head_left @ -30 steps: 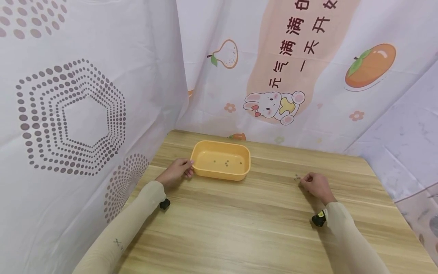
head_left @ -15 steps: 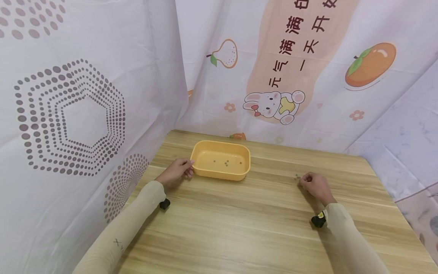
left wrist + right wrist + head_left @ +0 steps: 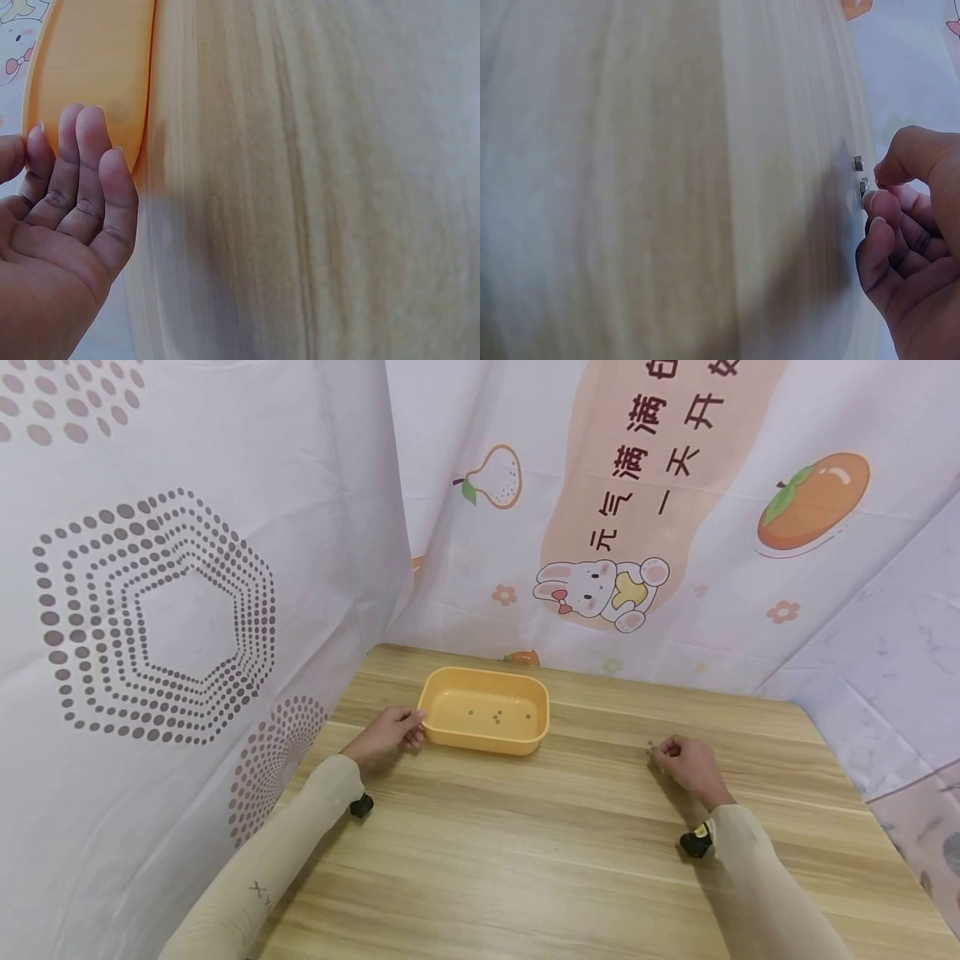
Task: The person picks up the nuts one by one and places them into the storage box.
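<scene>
Though tiny, nuts [image 3: 863,186] partly behind right fingers [image 3: 885,207]

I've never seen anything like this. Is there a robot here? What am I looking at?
No robot: these are one person's two bare hands. The wide picture comes from a camera worn on the head; the two close ones come from cameras on the wrists. On the wooden table stands a yellow tray with a few small pieces inside. The left hand pinches the tray's rim at its left end. The right hand is bent over a little group of metal bits that look like nuts. Whether its fingertips hold one is hard to tell.
</scene>
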A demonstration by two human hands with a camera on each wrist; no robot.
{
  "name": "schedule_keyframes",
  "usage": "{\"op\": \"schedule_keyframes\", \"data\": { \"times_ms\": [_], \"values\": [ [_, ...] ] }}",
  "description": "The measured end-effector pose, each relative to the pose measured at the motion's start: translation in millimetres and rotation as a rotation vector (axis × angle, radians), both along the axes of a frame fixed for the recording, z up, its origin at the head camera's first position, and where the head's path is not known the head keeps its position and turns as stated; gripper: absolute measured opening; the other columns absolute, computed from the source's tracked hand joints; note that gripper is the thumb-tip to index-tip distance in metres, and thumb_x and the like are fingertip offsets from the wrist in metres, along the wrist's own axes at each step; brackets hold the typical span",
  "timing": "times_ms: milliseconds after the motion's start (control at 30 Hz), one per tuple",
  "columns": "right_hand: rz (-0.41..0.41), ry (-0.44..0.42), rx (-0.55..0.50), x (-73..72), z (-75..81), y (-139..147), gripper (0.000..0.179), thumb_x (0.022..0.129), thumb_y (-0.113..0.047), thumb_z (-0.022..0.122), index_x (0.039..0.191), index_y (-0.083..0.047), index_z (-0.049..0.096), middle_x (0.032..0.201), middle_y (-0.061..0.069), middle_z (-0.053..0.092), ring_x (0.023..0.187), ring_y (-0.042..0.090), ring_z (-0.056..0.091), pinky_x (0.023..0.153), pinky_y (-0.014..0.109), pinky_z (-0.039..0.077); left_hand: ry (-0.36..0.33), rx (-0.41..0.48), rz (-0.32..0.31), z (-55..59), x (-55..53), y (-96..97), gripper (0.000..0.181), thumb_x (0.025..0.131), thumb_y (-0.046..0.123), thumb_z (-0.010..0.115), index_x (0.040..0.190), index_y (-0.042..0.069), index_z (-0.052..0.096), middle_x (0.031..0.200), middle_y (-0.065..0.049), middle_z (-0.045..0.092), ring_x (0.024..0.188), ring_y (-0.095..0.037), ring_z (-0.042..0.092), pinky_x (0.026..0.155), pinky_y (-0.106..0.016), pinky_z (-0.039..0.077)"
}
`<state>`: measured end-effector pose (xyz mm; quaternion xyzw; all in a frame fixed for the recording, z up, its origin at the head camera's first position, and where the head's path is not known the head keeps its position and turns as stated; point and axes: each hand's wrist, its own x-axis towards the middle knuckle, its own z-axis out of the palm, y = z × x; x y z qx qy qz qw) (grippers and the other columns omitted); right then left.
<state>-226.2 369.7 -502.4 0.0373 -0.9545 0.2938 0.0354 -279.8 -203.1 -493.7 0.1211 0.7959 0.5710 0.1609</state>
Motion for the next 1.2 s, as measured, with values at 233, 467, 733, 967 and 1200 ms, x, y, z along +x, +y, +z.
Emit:
{"op": "schedule_keyframes", "data": {
  "times_ms": [233, 467, 733, 967, 1200],
  "values": [
    [-0.01, -0.023, -0.009, -2.1, 1.6, -3, 0.017, 0.097, -0.018, 0.064, 0.097, -0.002, 0.068, 0.08, 0.005, 0.068, 0.068, 0.018, 0.059, 0.058, 0.03, 0.049, -0.018, -0.003, 0.012, 2.3, -0.1, 1.7, 0.04, 0.111, 0.032, 0.049, 0.105, -0.004, 0.064, 0.096, -0.016, 0.067, 0.082, -0.024, 0.064, 0.076, -0.035, 0.058],
    [-0.017, -0.028, -0.014, -4.9, 1.8, -6, 0.016, 0.097, -0.017, 0.064, 0.097, -0.002, 0.068, 0.077, 0.003, 0.067, 0.065, 0.017, 0.059, 0.058, 0.03, 0.049, -0.01, -0.003, 0.011, 4.7, 2.2, 1.4, 0.038, 0.112, 0.03, 0.048, 0.104, -0.003, 0.064, 0.095, -0.015, 0.067, 0.081, -0.024, 0.064, 0.075, -0.034, 0.058],
    [0.003, -0.023, -0.046, -4.1, 2.7, -12, 0.018, 0.097, -0.018, 0.065, 0.099, 0.0, 0.068, 0.081, 0.006, 0.069, 0.066, 0.016, 0.06, 0.056, 0.028, 0.05, -0.027, 0.002, 0.017, 4.5, 3.1, 2.3, 0.039, 0.111, 0.032, 0.048, 0.103, -0.003, 0.064, 0.096, -0.016, 0.066, 0.082, -0.024, 0.063, 0.076, -0.033, 0.057],
    [0.017, -0.002, -0.02, -3.6, 5.2, -17, 0.015, 0.097, -0.016, 0.064, 0.098, -0.002, 0.069, 0.08, 0.004, 0.069, 0.069, 0.016, 0.06, 0.063, 0.031, 0.05, -0.014, 0.002, 0.016, 4.0, 4.0, 2.2, 0.038, 0.111, 0.031, 0.049, 0.102, -0.003, 0.064, 0.095, -0.016, 0.067, 0.081, -0.024, 0.064, 0.076, -0.034, 0.057],
    [0.023, 0.008, -0.013, -3.5, 7.7, -23, 0.013, 0.096, -0.015, 0.065, 0.096, -0.003, 0.069, 0.081, 0.003, 0.068, 0.067, 0.016, 0.058, 0.062, 0.031, 0.049, -0.013, -0.003, 0.02, 3.8, 4.3, 2.5, 0.039, 0.112, 0.031, 0.048, 0.102, -0.003, 0.064, 0.095, -0.016, 0.067, 0.082, -0.024, 0.063, 0.076, -0.034, 0.057]
  ]
}}
